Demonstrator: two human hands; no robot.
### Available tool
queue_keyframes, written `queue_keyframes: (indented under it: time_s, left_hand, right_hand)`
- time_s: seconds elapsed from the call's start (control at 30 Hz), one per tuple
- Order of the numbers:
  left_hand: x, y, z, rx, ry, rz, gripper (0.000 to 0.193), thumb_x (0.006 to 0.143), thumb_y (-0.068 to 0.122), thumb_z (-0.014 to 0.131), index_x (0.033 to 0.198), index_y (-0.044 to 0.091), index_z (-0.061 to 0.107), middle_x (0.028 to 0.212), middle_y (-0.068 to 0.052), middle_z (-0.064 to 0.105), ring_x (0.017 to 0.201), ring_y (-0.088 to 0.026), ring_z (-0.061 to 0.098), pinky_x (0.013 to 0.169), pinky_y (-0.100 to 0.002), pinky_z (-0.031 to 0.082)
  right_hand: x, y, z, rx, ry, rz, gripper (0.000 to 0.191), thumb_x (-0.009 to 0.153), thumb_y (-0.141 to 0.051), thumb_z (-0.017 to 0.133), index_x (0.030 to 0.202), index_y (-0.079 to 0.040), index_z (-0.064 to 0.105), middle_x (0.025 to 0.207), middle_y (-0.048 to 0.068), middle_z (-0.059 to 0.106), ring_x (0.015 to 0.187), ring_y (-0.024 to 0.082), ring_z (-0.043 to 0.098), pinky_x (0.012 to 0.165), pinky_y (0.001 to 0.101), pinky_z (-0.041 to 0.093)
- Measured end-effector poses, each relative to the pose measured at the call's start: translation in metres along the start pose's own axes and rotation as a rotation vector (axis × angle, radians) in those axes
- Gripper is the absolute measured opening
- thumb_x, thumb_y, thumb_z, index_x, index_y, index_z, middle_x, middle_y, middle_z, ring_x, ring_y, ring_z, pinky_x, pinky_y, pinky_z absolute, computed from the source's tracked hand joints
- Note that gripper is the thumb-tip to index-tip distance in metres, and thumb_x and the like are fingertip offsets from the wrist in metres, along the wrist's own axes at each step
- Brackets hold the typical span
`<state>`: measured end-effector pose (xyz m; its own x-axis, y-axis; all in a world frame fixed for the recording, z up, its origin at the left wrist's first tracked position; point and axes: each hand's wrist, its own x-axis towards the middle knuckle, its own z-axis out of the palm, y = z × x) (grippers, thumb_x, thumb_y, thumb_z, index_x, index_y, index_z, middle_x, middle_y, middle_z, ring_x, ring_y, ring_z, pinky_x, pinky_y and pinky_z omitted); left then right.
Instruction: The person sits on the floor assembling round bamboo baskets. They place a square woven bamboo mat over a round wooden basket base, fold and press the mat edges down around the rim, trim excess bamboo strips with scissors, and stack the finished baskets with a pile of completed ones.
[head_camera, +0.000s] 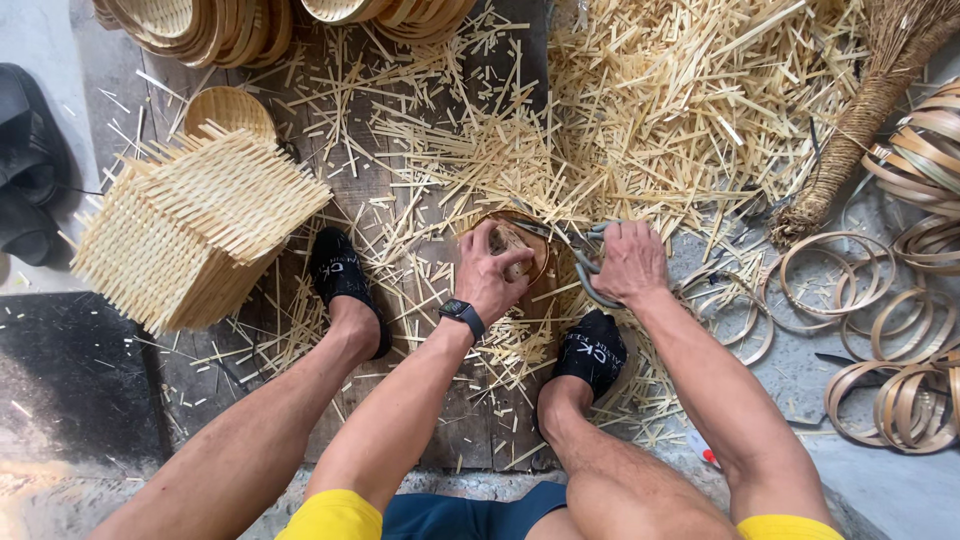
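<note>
At far left, dark shoes (28, 165) lie on the floor beside a leaning stack of square woven mats (185, 225), with a small round basket (230, 110) just behind it and nested baskets (195, 28) along the top edge. Near the middle, over wooden boards (400, 290) strewn with bamboo offcuts (660, 110), the left hand (492, 270), a dark watch (462, 314) on its wrist, is curled down over a small round basket with a hoop rim (515, 245), fingers gripping its top edge; the basket sits on the boards between the two black-socked feet, touching the hand. Just right of it, the right hand (628, 262) is closed around the grey handles of shears (588, 262), whose blades reach toward the basket's rim. Further right, a bound straw broom (850, 140) lies slanted across the offcuts, and loose bamboo hoops (900, 330) are scattered and stacked at the right edge.
</note>
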<state>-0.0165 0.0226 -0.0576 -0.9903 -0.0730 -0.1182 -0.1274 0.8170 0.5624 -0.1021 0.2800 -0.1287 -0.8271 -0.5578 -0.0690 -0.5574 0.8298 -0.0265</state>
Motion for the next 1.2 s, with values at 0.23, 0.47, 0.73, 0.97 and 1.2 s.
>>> queue_keyframes:
  time_s: [0.23,0.47,0.73,0.97,1.2]
  left_hand:
    - [-0.006,-0.002,0.001,-0.188,0.107,-0.110,0.054,0.064,0.023,0.094,0.115,0.024,0.077,0.148,-0.018,0.037,0.137,-0.042,0.037,0.114,-0.051,0.040]
    - [-0.001,-0.002,-0.006,-0.176,0.031,0.007,0.065,0.062,0.011,0.091,0.123,0.022,0.068,0.152,-0.019,0.040,0.139,-0.044,0.039,0.115,-0.051,0.037]
    - [-0.006,0.004,0.002,-0.261,0.126,-0.110,0.075,0.070,0.001,0.082,0.139,0.011,0.053,0.136,-0.011,0.057,0.128,-0.034,0.057,0.113,-0.042,0.048]
    - [-0.003,-0.005,-0.013,-0.183,0.038,-0.059,0.073,0.067,-0.008,0.073,0.135,0.017,0.060,0.134,-0.012,0.057,0.126,-0.036,0.053,0.109,-0.043,0.048]
    - [0.003,-0.011,-0.018,-0.204,-0.082,0.111,0.072,0.067,-0.014,0.066,0.132,0.017,0.062,0.134,-0.010,0.058,0.130,-0.036,0.051,0.115,-0.044,0.044]
  right_hand:
    - [-0.006,0.019,-0.005,0.014,-0.190,0.011,0.040,0.085,-0.046,0.068,0.085,-0.008,0.058,0.077,0.007,0.053,0.067,0.017,0.054,0.050,0.0310,0.050]
    - [0.000,0.008,0.000,0.011,-0.240,0.041,0.019,0.092,-0.030,0.061,0.088,-0.011,0.059,0.079,0.006,0.055,0.069,0.017,0.054,0.052,0.0294,0.051]
    - [-0.004,0.009,0.001,0.048,0.059,-0.032,0.047,0.066,-0.046,0.072,0.082,-0.003,0.060,0.074,0.011,0.056,0.067,0.022,0.056,0.057,0.0332,0.052]
    - [-0.008,0.019,-0.002,0.028,-0.220,0.018,0.023,0.090,-0.031,0.067,0.093,-0.009,0.061,0.088,0.009,0.060,0.081,0.019,0.058,0.066,0.0332,0.054]
    - [-0.004,0.007,0.008,0.097,0.046,-0.039,0.038,0.073,-0.041,0.070,0.083,-0.006,0.061,0.076,0.010,0.058,0.072,0.022,0.058,0.061,0.0343,0.052]
